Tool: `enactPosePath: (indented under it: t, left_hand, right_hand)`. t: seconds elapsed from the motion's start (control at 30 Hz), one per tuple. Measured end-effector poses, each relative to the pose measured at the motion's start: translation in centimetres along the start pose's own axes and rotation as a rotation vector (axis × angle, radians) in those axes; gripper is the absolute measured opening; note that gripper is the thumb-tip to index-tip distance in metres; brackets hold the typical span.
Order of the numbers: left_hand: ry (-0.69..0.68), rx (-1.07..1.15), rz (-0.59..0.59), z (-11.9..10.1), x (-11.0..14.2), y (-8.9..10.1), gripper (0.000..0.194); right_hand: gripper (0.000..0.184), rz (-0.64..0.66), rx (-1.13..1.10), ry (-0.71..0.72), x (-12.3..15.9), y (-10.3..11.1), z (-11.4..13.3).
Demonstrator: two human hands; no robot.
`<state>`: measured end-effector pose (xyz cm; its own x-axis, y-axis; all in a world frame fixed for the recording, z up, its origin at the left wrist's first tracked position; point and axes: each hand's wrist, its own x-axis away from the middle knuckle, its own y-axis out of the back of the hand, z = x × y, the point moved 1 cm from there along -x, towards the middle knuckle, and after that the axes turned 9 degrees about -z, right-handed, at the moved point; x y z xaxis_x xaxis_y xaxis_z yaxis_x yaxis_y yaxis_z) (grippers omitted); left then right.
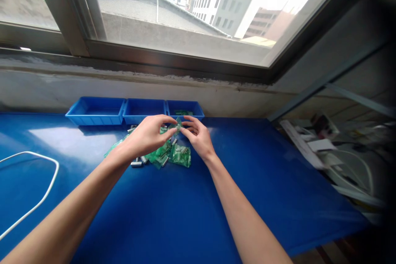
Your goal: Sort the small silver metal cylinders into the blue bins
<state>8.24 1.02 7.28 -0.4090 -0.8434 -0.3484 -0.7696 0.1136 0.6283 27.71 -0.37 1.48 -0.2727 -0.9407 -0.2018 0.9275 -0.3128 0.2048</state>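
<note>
Between my two hands, above the table, is a small green translucent plastic bag (178, 126). My left hand (154, 132) pinches its left side between thumb and fingers. On the other side my right hand (198, 135) grips it with thumb and fingertips. What the bag holds is too small to make out. Below my hands lies a pile of green plastic bags (159, 154), partly hidden by my left hand. A fuller green bag (181, 156) rests at the pile's right side. Loose small silver metal pieces (136, 164) are scattered at the pile's near edge.
Three blue bins stand in a row along the wall: a left bin (95, 120), a middle bin (144, 102) and a right bin (200, 111) with green bags inside. A white cable (52, 181) curves over the blue table (161, 218) at left. Clutter (321, 144) lies at right.
</note>
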Motion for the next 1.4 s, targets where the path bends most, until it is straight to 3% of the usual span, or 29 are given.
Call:
enactPosePath:
  t: [0.17,0.33,0.43,0.57,0.7,0.87,1.07,1.23,1.4]
  left_hand:
    - [0.133,0.364,0.104,0.4,-0.2,1.6,0.045]
    - [0.222,0.455,0.121,1.8,-0.3,2.5,0.054]
    - [0.232,0.398,0.112,2.2,-0.3,2.8,0.053]
    - [0.195,0.083,0.027,2.1,-0.4,3.2,0.048]
    - [0.138,-0.169,0.047,1.8,-0.1,3.3,0.046]
    - [0.116,-0.171,0.159,1.8,0.2,2.3,0.034]
    - [0.161,0.011,0.164,1.4,0.2,2.0,0.021]
    - [0.197,0.189,0.041,1.1,-0.1,2.8,0.031]
    - [0.217,0.371,-0.036,1.2,-0.3,3.2,0.037]
  right_hand:
    - [0.043,0.132,-0.232,-0.094,0.1,0.2,0.8]
    - [0.042,0.085,-0.364,-0.182,0.4,-0.3,0.8]
    - [0.038,-0.024,-0.368,-0.201,0.2,-0.8,0.8]
    - [0.035,-0.189,-0.465,-0.23,-0.8,-1.2,1.2]
    - [0.038,-0.199,-0.53,-0.263,-1.5,-1.4,1.5]
    - [0.047,-0.23,-0.459,-0.256,-1.3,-1.3,0.7]
    - [0.036,-0.254,-0.432,-0.177,-1.5,-1.7,0.1]
    - [0.031,-0.17,-0.263,-0.112,-0.7,-1.2,0.7]
    - [0.042,0.099,-0.305,-0.134,0.2,-1.0,1.4]
